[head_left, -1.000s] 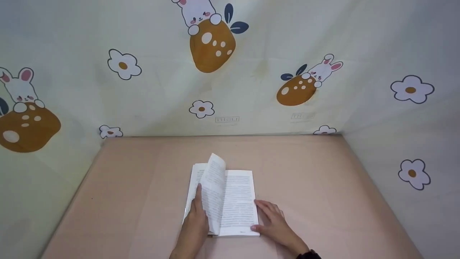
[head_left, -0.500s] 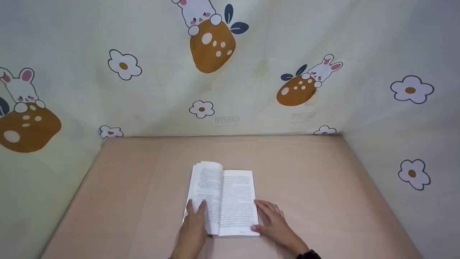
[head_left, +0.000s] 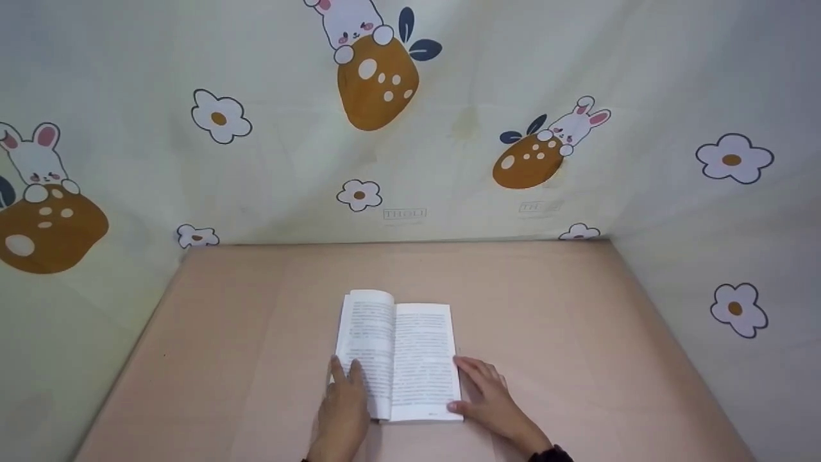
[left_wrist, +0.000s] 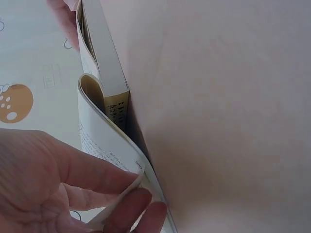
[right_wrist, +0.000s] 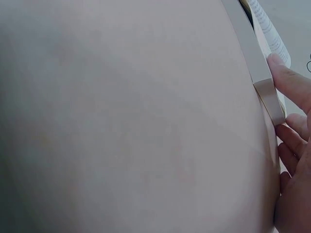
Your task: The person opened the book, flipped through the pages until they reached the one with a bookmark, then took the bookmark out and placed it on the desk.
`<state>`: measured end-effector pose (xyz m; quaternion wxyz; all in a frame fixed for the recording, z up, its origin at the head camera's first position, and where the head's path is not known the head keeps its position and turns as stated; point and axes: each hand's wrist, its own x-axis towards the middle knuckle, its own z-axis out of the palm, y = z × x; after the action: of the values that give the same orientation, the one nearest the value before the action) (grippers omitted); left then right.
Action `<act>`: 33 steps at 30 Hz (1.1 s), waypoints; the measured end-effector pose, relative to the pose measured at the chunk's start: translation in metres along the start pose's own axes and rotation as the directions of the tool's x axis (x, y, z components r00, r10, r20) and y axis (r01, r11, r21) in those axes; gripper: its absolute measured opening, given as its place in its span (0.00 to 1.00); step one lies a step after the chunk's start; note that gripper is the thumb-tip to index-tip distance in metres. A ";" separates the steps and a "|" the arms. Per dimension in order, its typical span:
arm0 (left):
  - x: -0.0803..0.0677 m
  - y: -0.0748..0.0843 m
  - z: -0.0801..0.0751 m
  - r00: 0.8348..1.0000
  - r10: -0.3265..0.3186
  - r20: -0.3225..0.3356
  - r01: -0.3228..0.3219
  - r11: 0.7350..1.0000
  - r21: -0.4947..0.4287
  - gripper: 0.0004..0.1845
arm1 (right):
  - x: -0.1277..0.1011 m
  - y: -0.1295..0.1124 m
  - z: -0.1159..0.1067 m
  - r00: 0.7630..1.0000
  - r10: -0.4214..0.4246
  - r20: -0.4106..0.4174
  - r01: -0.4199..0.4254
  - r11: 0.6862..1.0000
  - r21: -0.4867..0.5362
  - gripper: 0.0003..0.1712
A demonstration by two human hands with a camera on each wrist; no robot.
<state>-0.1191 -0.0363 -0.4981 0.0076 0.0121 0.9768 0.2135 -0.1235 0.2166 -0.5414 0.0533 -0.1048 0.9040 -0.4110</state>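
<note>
An open book with printed white pages lies on the table, its left pages bowed upward near the spine. At its lower left my left hand pinches the outer edge of the left pages. The left wrist view shows the thumb on the printed side and curled fingers on the other. My right hand grips the lower right edge of the book. Its thumb presses on the page while the fingers bend against the side.
The light brown table top extends around the book on all sides. Pale fabric walls printed with rabbits and flowers enclose it at the back, left and right. A dark band circles the right wrist.
The raised leaf has come down to the left and now lies over the left pages. My left hand has shifted slightly down and left. The right hand has stayed in place.
</note>
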 end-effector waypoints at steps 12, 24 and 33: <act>0.000 0.004 0.005 0.989 0.147 0.029 -0.149 0.987 0.056 0.37 | -0.001 0.001 0.000 1.000 -0.003 0.011 0.003 1.000 0.000 0.45; 0.001 0.007 0.005 0.939 0.323 0.118 -0.329 0.944 0.035 0.41 | 0.000 0.001 -0.001 1.000 0.012 0.010 -0.012 1.000 0.001 0.44; -0.003 0.016 0.010 0.935 0.339 0.101 -0.344 0.939 0.030 0.25 | 0.000 0.001 0.000 1.000 0.017 0.017 -0.017 1.000 0.015 0.44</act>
<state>-0.1154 -0.0176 -0.5000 0.0164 0.1919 0.9632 0.1875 -0.1236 0.2175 -0.5424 0.0651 -0.0999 0.9013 -0.4165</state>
